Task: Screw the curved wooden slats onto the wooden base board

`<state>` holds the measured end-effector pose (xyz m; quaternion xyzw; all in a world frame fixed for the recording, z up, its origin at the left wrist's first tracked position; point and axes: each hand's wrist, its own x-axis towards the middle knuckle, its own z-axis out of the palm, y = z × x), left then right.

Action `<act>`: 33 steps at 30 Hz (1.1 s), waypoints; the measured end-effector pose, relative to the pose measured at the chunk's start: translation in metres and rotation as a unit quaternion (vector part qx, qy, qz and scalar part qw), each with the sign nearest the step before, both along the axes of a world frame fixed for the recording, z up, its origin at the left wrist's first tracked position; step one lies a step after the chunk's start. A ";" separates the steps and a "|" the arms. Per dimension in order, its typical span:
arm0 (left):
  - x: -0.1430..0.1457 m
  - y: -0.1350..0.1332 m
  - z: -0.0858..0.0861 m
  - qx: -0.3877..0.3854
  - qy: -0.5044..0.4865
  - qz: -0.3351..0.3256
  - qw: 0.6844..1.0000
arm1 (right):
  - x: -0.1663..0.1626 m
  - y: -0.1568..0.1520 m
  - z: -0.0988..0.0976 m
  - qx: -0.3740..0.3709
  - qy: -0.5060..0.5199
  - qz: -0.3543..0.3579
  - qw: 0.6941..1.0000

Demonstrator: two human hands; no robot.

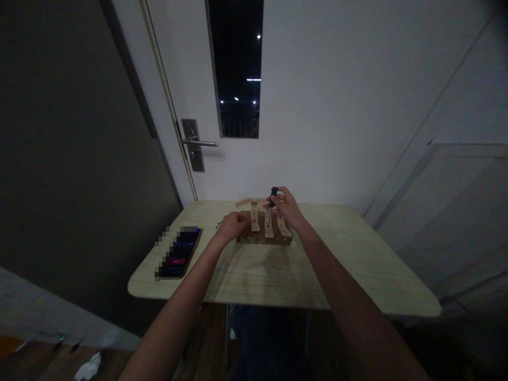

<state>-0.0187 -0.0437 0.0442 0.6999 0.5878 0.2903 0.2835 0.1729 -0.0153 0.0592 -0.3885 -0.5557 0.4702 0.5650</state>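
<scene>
A wooden board [264, 238] lies on the light wooden table [278, 270], with three short wooden strips [269, 225] standing across its top. My right hand [286, 207] is closed round a black-handled screwdriver [271, 201], whose metal tip points down at the middle strip. My left hand [233, 224] rests curled against the board's left end and holds it down beside the left strip.
A dark phone [180, 253] with a lit screen lies on the table's left side. A loose wooden strip [244, 201] lies behind the board. A white door with a metal handle [198, 143] stands beyond the table. A crumpled white scrap [88, 367] lies on the floor.
</scene>
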 end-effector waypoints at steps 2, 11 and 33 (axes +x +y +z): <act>0.000 0.008 0.000 0.045 0.023 0.002 0.999 | -0.002 0.005 0.000 0.002 -0.011 0.001 1.000; 0.003 0.039 -0.027 0.123 0.136 -0.066 0.981 | -0.007 0.026 -0.015 0.064 -0.043 -0.020 0.997; 0.001 0.035 -0.030 0.053 0.214 -0.095 0.971 | -0.009 0.031 -0.018 0.055 -0.023 -0.030 0.998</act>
